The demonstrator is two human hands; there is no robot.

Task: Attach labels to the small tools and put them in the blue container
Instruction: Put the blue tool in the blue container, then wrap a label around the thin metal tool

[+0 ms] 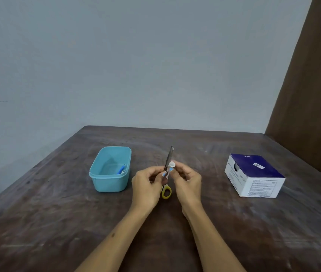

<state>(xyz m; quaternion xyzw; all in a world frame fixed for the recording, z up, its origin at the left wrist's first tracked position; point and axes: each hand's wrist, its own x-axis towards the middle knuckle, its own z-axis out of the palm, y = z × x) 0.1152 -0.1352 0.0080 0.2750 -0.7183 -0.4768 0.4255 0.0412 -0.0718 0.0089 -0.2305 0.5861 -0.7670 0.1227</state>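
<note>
Left hand [149, 183] grips a metal file [169, 159] upright; right hand [185, 178] pinches a white label [172, 164] against it. Box [253, 174] print is unreadable.

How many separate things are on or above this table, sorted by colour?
Blue: 2, the light blue plastic container and a small blue tool inside it.
Grey: 1, the flat metal file held by both hands.
White: 1, the small white label at the file.
Yellow: 1, the yellow-handled scissors beneath the hands.
Navy and white: 1, the cardboard box.
Total: 6
</note>
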